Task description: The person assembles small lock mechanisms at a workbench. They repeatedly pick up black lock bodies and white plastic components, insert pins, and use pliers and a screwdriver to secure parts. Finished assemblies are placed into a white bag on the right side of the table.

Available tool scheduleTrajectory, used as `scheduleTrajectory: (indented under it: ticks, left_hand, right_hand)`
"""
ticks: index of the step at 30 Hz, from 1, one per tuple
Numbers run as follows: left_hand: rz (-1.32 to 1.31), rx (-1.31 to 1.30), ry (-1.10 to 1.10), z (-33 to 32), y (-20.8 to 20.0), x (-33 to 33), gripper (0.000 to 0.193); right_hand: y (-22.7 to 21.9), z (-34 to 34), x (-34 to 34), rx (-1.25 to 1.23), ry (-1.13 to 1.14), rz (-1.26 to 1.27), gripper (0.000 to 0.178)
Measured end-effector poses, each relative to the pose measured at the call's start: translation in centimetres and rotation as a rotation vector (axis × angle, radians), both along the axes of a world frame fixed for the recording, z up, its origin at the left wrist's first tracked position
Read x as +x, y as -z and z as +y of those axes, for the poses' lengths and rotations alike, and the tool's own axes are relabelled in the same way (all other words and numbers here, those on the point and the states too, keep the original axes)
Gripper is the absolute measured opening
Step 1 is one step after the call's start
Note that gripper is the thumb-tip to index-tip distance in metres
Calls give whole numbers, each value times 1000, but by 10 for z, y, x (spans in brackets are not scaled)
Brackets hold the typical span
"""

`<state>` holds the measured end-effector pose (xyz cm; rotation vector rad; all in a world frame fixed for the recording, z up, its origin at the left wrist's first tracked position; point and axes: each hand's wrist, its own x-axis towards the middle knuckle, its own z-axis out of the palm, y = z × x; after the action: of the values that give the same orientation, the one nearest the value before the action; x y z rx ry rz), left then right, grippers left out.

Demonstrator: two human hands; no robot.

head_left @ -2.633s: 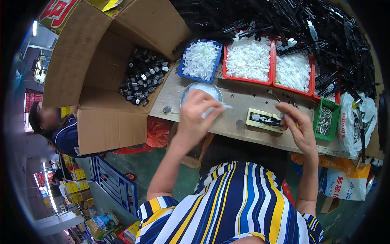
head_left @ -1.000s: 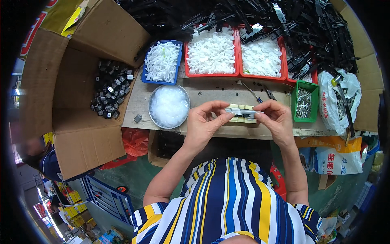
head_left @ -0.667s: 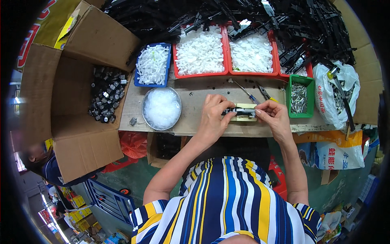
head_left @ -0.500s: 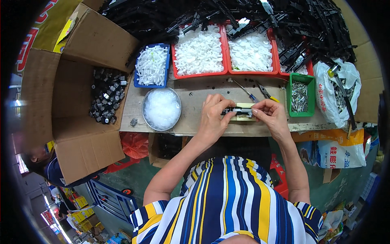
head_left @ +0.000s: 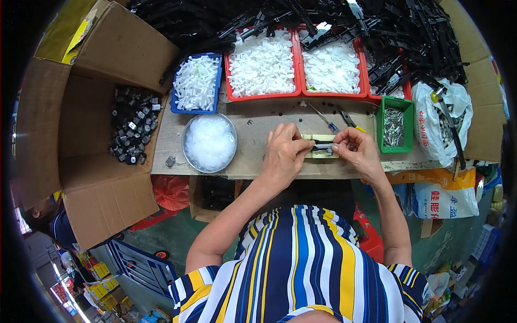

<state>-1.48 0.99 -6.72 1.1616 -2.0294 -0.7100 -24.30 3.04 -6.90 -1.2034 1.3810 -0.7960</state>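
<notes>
both hands pinch a small black part (head_left: 323, 146) over a yellowish block (head_left: 321, 153) at the bench (head_left: 253, 161) front edge: left hand (head_left: 284, 156) grip pressed on its left end, right hand (head_left: 355, 151) on its right. behind: a blue bin (head_left: 197, 83) and two red trays (head_left: 293, 92) of white pieces, a round bowl (head_left: 209, 142) of clear bits, a green bin (head_left: 396, 125) of metal pins.

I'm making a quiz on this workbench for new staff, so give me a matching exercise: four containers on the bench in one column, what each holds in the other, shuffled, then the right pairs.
Containers
1. blue tray
2. round metal bowl
3. green bin
4. cardboard box

Contents
A. small black parts
B. thin metal pieces
C. white plastic pegs
D. clear, glassy-white bits

Pairs: 1-C, 2-D, 3-B, 4-A
</notes>
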Motion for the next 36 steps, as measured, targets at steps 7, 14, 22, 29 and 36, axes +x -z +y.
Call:
scheduleTrajectory:
  ticks: [7,14,22,29,36]
  left_hand:
    - [-11,-11,2,-1,-1,0,16]
    - [-30,-14,8,1,-4,1,16]
    - [-19,-1,32,1,-10,7,24]
    - [19,-38,-34,-3,-23,17,29]
    - [134,-39,-120,-26,-33,24,26]
  right_hand:
    - [0,3,-4,-104,-54,132,15]
    - [-15,-2,-6,-250,-190,282,28]
    - [-59,-106,-20,-859,5,819,28]
    - [-52,-181,-44,-1148,-45,1373,25]
    - [-81,-168,-29,-1363,-207,1223,20]
